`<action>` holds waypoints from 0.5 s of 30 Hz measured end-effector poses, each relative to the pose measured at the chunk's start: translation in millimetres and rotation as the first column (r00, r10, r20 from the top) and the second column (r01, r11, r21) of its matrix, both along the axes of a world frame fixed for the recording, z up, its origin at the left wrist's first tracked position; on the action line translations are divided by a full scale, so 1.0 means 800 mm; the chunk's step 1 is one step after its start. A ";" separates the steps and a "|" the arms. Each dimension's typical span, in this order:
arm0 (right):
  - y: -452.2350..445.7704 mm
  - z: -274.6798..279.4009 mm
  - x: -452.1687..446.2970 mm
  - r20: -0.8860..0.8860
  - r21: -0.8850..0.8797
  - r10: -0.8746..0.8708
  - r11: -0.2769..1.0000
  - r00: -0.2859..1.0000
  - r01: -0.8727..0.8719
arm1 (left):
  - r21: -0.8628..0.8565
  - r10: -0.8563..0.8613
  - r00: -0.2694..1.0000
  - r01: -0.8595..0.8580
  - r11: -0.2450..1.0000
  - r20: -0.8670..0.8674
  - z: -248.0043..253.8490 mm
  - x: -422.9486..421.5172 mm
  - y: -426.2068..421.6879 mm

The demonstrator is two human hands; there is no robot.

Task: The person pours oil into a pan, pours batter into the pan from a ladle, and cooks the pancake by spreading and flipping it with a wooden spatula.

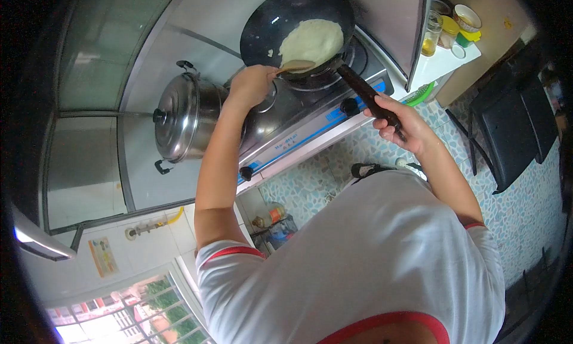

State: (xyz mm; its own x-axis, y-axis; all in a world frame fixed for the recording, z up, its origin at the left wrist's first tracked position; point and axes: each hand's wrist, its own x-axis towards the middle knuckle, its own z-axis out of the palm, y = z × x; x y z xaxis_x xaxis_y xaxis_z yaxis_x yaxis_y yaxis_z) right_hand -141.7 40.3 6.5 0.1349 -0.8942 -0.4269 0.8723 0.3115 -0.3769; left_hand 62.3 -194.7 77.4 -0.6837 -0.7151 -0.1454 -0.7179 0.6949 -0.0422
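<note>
My left hand [249,86] is closed around a wooden spatula [297,65], whose blade lies at the lower edge of a pale, flat pancake [313,41]. The pancake sits in a dark wok [262,23] over the gas stove [298,114]. A small bit of batter is stuck to the wok beside it. Fingers wrapped, my right hand [406,123] grips the wok's long dark handle [367,94]. The wok looks tilted, with its handle pointing towards me.
Left of the stove's front burner stands a lidded steel pot [179,117]. Jars [432,34] and a bowl [467,17] crowd a white shelf [441,63] on the right. A black chair [498,135] stands on the tiled floor. A barred window [137,314] is lower left.
</note>
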 end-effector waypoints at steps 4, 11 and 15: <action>0.000 -0.003 -0.002 -0.040 -0.024 0.011 1.000 0.999 -0.012 | 0.111 0.032 0.999 -0.028 0.993 -0.030 0.005 0.005 -0.021; 0.011 -0.017 -0.010 -0.033 -0.060 -0.015 0.998 0.999 0.013 | -0.044 0.198 0.927 -0.223 0.974 -0.318 0.029 0.015 -0.044; 0.018 -0.009 -0.003 -0.076 -0.013 -0.036 0.999 0.996 0.035 | -0.071 0.155 0.962 -0.175 0.982 -0.227 0.018 0.012 -0.051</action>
